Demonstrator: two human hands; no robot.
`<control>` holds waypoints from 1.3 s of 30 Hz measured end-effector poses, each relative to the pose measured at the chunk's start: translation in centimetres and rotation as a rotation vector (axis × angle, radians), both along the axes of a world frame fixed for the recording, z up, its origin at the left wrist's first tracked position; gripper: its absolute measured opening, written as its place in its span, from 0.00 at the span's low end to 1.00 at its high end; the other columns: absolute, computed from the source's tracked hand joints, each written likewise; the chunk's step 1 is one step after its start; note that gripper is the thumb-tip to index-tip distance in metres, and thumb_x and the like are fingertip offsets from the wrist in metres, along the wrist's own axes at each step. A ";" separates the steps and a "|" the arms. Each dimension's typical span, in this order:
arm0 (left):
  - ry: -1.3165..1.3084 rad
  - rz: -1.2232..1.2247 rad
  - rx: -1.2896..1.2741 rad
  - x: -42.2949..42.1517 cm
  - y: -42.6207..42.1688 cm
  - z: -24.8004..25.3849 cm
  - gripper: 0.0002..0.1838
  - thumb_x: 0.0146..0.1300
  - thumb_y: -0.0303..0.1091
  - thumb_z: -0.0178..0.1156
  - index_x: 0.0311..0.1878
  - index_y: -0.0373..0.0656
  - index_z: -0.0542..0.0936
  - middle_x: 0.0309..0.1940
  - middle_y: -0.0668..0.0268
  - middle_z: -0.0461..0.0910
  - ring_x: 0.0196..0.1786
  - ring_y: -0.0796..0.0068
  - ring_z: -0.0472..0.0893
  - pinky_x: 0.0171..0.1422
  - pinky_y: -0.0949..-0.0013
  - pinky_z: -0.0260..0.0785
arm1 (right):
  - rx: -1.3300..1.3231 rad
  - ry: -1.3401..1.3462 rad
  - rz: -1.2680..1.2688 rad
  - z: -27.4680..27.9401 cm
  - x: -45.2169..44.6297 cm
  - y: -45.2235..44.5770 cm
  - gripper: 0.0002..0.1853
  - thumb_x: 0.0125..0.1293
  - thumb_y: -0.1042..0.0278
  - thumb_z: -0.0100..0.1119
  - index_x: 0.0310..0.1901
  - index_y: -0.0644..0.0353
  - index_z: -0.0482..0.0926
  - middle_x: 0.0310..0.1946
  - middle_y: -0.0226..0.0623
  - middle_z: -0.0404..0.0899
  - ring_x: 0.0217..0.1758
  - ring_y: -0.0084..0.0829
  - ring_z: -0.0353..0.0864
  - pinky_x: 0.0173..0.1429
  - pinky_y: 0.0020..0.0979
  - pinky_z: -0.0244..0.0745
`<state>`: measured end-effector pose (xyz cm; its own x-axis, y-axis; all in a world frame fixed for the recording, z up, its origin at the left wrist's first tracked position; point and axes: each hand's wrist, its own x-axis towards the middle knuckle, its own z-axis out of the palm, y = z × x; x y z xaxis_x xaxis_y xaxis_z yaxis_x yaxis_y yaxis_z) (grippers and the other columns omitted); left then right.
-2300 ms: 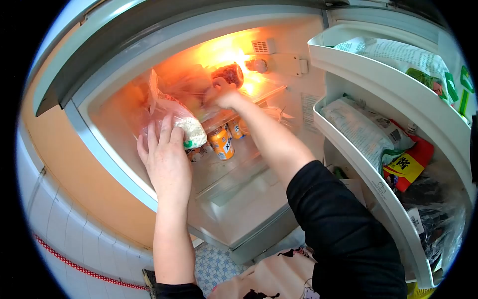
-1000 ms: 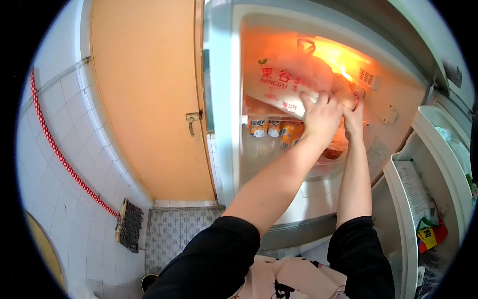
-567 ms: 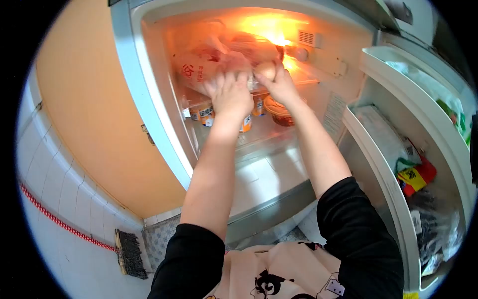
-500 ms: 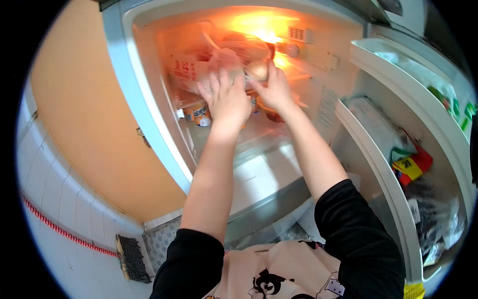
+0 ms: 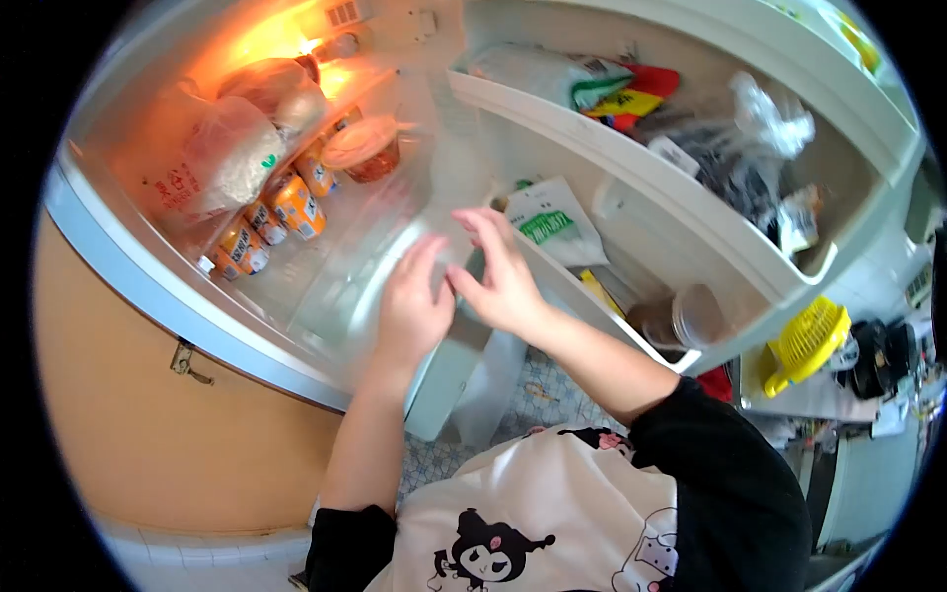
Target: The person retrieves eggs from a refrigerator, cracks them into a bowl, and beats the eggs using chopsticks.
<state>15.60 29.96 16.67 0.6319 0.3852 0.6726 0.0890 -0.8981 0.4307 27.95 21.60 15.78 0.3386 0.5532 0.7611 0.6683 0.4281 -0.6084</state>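
Both hands have come off the bags since the earlier frame and out in front of the fridge shelf [image 5: 367, 89], and the view has swung towards the door. The red-printed bag [image 5: 232, 163], pale contents bulging at its right end, rests on that shelf, its long axis seeming to run roughly along the front edge, with the film loosely bunched above. Just beside it, towards the shelf's right end, sits a second bag [image 5: 286, 94] with something round and pale inside. Beneath the shelf stand orange cans [image 5: 298, 207], and a lidded bowl [image 5: 360, 150] is lower down and to their right. Farther out, the left hand [image 5: 414, 311] and right hand [image 5: 505, 286] are well apart from the shelf, so the printed bag lies beyond them, forward and to the left; the left hand looks slightly the nearer. Each grip is loose and bare, fingers bent and parted, holding nothing that shows; whether the right thumb touches the left hand, I cannot tell. Right of the shelf, past the right hand, the door rack [image 5: 592, 296] holds a white packet [image 5: 554, 222] and a jar [image 5: 681, 316].
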 end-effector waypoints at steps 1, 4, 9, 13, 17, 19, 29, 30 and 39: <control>0.073 -0.035 -0.035 0.2 -0.9 -1.2 0.21 0.54 0.25 0.58 0.54 0.39 0.74 0.58 0.49 0.71 0.59 0.50 0.72 0.63 0.58 0.65 | -0.041 -0.061 -0.043 -0.8 -0.3 -2.1 0.29 0.52 0.72 0.62 0.58 0.58 0.65 0.55 0.50 0.63 0.57 0.50 0.68 0.59 0.39 0.67; 0.245 -0.165 -0.023 1.6 -4.0 -5.0 0.22 0.54 0.27 0.59 0.55 0.39 0.73 0.61 0.51 0.69 0.61 0.51 0.71 0.62 0.59 0.67 | -0.174 -0.221 -0.181 -2.4 -1.4 -8.1 0.28 0.50 0.73 0.62 0.56 0.57 0.68 0.56 0.50 0.63 0.58 0.52 0.68 0.60 0.41 0.67; 0.339 -0.342 0.069 5.0 -9.5 -7.7 0.30 0.54 0.30 0.58 0.63 0.39 0.68 0.65 0.50 0.64 0.69 0.53 0.61 0.70 0.61 0.58 | -0.279 -0.424 -0.415 -5.1 -0.4 -14.9 0.28 0.47 0.71 0.64 0.54 0.57 0.71 0.55 0.52 0.65 0.56 0.53 0.69 0.58 0.42 0.69; 0.347 -0.393 0.151 7.8 -9.7 -11.1 0.34 0.54 0.33 0.59 0.66 0.39 0.64 0.69 0.47 0.57 0.70 0.51 0.59 0.71 0.59 0.56 | -0.232 -0.642 -0.271 -6.7 1.1 -16.8 0.29 0.46 0.74 0.64 0.54 0.58 0.71 0.55 0.52 0.67 0.59 0.51 0.68 0.60 0.43 0.69; 0.346 -0.293 0.287 8.5 -11.2 -10.7 0.35 0.56 0.36 0.57 0.68 0.41 0.61 0.69 0.49 0.56 0.72 0.46 0.55 0.73 0.55 0.52 | -0.236 -0.604 -0.329 -8.2 2.2 -18.2 0.23 0.50 0.73 0.62 0.51 0.57 0.72 0.53 0.45 0.68 0.56 0.45 0.72 0.56 0.38 0.73; 0.327 -0.169 0.404 9.5 -12.8 -10.3 0.32 0.57 0.36 0.57 0.67 0.44 0.64 0.67 0.50 0.60 0.70 0.46 0.58 0.71 0.50 0.52 | -0.180 -0.541 -0.372 -8.0 2.7 -19.9 0.22 0.50 0.72 0.63 0.49 0.57 0.73 0.51 0.45 0.69 0.54 0.45 0.73 0.55 0.38 0.74; 0.186 -0.370 0.429 14.2 -18.3 -10.4 0.27 0.51 0.27 0.63 0.56 0.35 0.69 0.55 0.51 0.69 0.59 0.48 0.67 0.64 0.53 0.59 | -0.085 -0.487 -0.631 -9.2 4.8 -31.9 0.21 0.48 0.74 0.62 0.47 0.57 0.73 0.49 0.46 0.70 0.50 0.46 0.75 0.51 0.40 0.74; 0.193 -0.364 0.436 14.4 -18.8 -10.4 0.28 0.51 0.27 0.63 0.57 0.35 0.68 0.55 0.50 0.69 0.60 0.47 0.66 0.65 0.53 0.58 | -0.095 -0.467 -0.656 -9.6 4.9 -33.2 0.21 0.48 0.74 0.62 0.47 0.57 0.73 0.49 0.46 0.70 0.49 0.46 0.76 0.50 0.40 0.74; 0.218 -0.269 0.581 14.8 -19.9 -12.1 0.31 0.52 0.28 0.63 0.59 0.34 0.64 0.56 0.47 0.66 0.61 0.44 0.63 0.67 0.49 0.54 | -0.150 -0.341 -0.843 -15.5 2.1 -41.0 0.18 0.48 0.74 0.62 0.44 0.58 0.74 0.52 0.46 0.68 0.48 0.45 0.76 0.47 0.39 0.75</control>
<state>30.37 10.04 4.60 0.7998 -0.1896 0.5695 -0.1395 -0.9815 -0.1309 30.09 -19.39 0.25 0.4452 0.3263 0.8339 0.8764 -0.3497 -0.3310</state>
